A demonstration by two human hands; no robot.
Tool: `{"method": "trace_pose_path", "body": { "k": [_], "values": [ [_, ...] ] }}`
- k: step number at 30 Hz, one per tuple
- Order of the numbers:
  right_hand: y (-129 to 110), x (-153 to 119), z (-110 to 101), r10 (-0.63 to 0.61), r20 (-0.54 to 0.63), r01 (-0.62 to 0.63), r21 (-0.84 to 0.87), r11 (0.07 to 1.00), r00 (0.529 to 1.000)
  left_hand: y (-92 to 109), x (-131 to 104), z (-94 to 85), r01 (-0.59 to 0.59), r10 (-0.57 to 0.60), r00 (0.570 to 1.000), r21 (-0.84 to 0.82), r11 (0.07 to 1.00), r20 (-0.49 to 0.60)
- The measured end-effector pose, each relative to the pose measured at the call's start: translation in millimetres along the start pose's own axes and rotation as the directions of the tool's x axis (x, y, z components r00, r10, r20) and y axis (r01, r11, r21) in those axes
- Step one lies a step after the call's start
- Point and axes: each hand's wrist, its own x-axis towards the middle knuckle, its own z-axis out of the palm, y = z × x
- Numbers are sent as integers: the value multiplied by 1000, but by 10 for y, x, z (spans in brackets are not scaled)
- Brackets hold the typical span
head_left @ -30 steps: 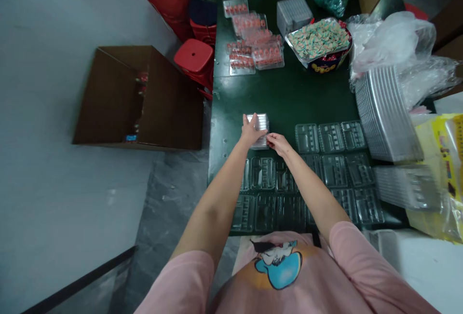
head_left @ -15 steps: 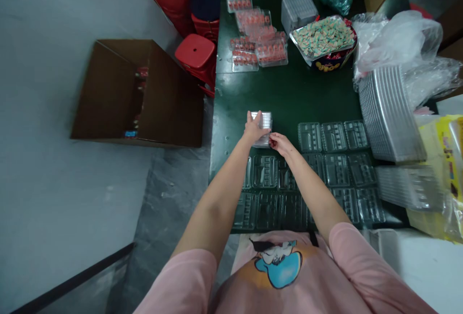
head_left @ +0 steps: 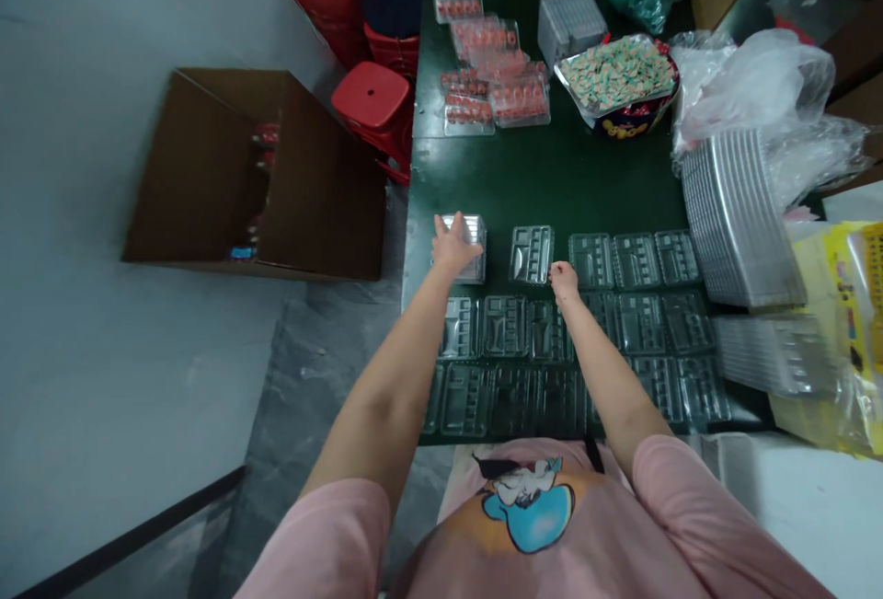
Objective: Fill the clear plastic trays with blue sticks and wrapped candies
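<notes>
My left hand (head_left: 452, 251) spans a short stack of clear plastic blister trays (head_left: 475, 231), thumb on the right side and fingers over the top and left. The stack rests at the left part of the green table. To its right is a single clear tray (head_left: 530, 255), and my right hand (head_left: 564, 282) pinches it at its right edge. Rows of similar empty trays (head_left: 505, 327) lie side by side between my arms, towards my body and to the right. My forearms hide some of them.
Tall nested tray stacks (head_left: 738, 222) stand at the right by plastic bags (head_left: 765, 84). Further back are a tub of small green-and-cream pieces (head_left: 621, 74) and trays filled with red items (head_left: 521, 102). A cardboard box (head_left: 324, 185) and red stools (head_left: 372, 95) stand left of the table (head_left: 552, 176).
My left hand has moved left with the stack. My right hand has moved right, and a single tray now lies apart from the stack, in line with the back row.
</notes>
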Motion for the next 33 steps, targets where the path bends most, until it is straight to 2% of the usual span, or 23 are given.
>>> {"method": "trace_pose_path", "body": {
  "k": [2, 3, 4, 6, 7, 9, 12, 16, 18, 20, 23, 25, 26, 29, 31, 33],
  "values": [
    [-28, -85, 12, -74, -89, 58, -168, 984, 993, -55, -2, -28, 5, -5, 1000, -5, 1000, -2],
    [-54, -134, 49, -145, -96, 111, -291, 950, 985, -68, -6, -31, 1, -1, 1000, -7, 1000, -5],
    [-81, -182, 100, -233, -45, 194, -421, 886, 971, -75, -10, -31, -8, 8, 1000, -10, 1000, -9],
    [-122, -253, 205, -354, 176, 385, -606, 696, 919, -86, -11, -32, -24, 24, 1000, -16, 1000, -6],
    [-128, -270, 240, -362, 286, 458, -641, 616, 887, -93, -10, -36, -29, 29, 1000, -19, 999, 0],
    [-103, -259, 242, -336, 414, 532, -680, 504, 846, -117, -5, -54, -29, 29, 999, -20, 999, 18],
    [-4, -174, 57, -302, 467, 556, -717, 421, 831, -165, -13, -80, -26, 26, 999, -29, 999, 19],
    [69, -118, -300, -294, 508, 587, -718, 373, 809, -221, -33, -67, -36, 37, 999, -51, 998, 3],
    [17, -159, -362, -309, 499, 586, -706, 396, 810, -245, -29, -49, -41, 41, 999, -67, 997, 1],
    [-94, -231, -265, -351, 447, 568, -659, 493, 823, -266, -12, -34, -42, 43, 999, -76, 996, 8],
    [-307, -329, 181, -396, 340, 513, -404, 757, 853, -297, 21, -29, -41, 43, 999, -65, 997, 31],
    [-430, -354, 585, -352, 312, 409, -140, 902, 883, -321, 40, -35, -55, 57, 998, -58, 997, 40],
    [-476, -354, 780, -303, 316, 330, -34, 943, 899, -335, 48, -39, -66, 68, 997, -58, 996, 43],
    [-550, -333, 1202, -169, 311, 128, 147, 981, 935, -379, 64, -50, -87, 91, 994, -74, 993, 58],
    [-562, -326, 1310, -84, 294, 16, 226, 974, 952, -401, 67, -53, -81, 88, 993, -88, 993, 74],
    [-568, -331, 1313, 8, 296, -100, 297, 950, 955, -413, 62, -53, -75, 83, 993, -97, 992, 85]
  ]
}}
